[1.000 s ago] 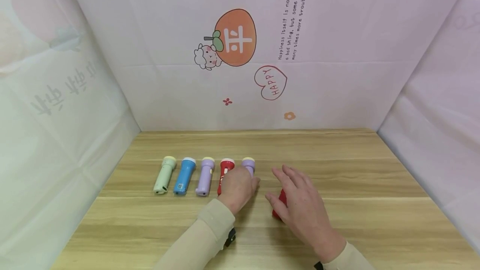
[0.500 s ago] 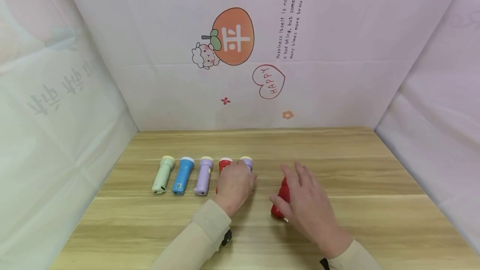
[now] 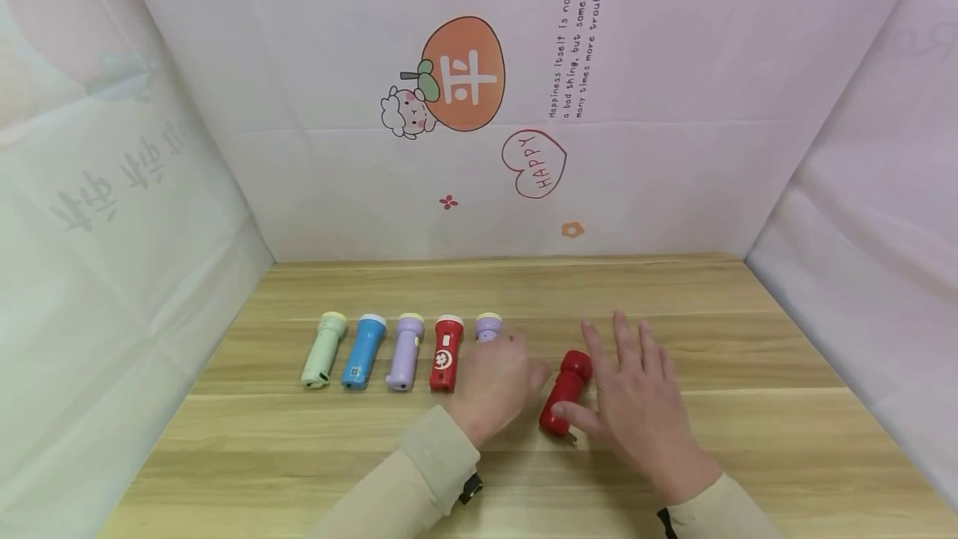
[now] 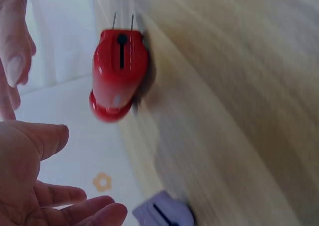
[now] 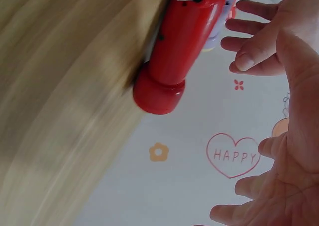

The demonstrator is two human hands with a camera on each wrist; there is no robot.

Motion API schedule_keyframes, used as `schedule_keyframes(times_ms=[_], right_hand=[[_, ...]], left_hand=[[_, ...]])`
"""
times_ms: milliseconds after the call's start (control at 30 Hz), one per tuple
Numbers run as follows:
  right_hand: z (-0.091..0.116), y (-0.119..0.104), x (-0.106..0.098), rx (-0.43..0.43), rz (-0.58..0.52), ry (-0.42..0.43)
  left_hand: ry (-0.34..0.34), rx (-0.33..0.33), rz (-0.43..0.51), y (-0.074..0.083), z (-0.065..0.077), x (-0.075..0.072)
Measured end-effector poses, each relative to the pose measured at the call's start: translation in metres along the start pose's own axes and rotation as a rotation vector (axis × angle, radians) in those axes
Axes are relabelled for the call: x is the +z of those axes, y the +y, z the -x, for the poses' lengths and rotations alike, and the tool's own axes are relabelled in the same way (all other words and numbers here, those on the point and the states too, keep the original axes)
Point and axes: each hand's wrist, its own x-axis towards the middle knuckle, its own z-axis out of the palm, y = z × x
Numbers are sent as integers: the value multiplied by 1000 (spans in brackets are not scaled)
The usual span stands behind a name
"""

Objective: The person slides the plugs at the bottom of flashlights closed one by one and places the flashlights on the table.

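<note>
A red flashlight (image 3: 566,393) lies on the wooden table between the two hands; in the left wrist view, two thin metal prongs stick out of its tail. Above it, holding nothing, my right hand (image 3: 642,402) spreads its fingers, and the thumb overlaps the tail in the head view. My left hand (image 3: 496,389) hovers left of that flashlight, its fingers relaxed around nothing in the left wrist view. It hides the lower part of a purple flashlight (image 3: 488,327) in the head view; the tail of a purple flashlight (image 4: 164,212) shows in the left wrist view.
Left of my left hand, a row holds a red flashlight with a white emblem (image 3: 445,356), a purple flashlight (image 3: 405,353), a blue flashlight (image 3: 363,352) and a pale green flashlight (image 3: 324,352). White printed cloth (image 3: 659,173) hangs behind the wooden table (image 3: 299,472) and at both sides.
My left hand has moved right, uncovering the emblem-marked red flashlight in the row. My right hand has drawn right with fingers spread wider, leaving more of the nearer red flashlight visible.
</note>
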Motion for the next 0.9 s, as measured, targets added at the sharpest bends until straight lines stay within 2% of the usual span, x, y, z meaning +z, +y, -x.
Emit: schedule_keyframes(times_ms=[200, 333, 500, 700, 900], right_hand=[[3, 5, 3, 9, 8, -18], [5, 7, 3, 4, 12, -18], [8, 8, 4, -7, 17, -15], [9, 10, 5, -8, 16, -14], [10, 10, 5, -10, 15, -20]], left_hand=[[-169, -57, 162, 14, -2, 8], [-224, -61, 186, 20, -4, 17], [-224, -2, 136, 26, -4, 24], [-216, 38, 85, 32, -4, 28], [-212, 47, 100, 35, -5, 30]])
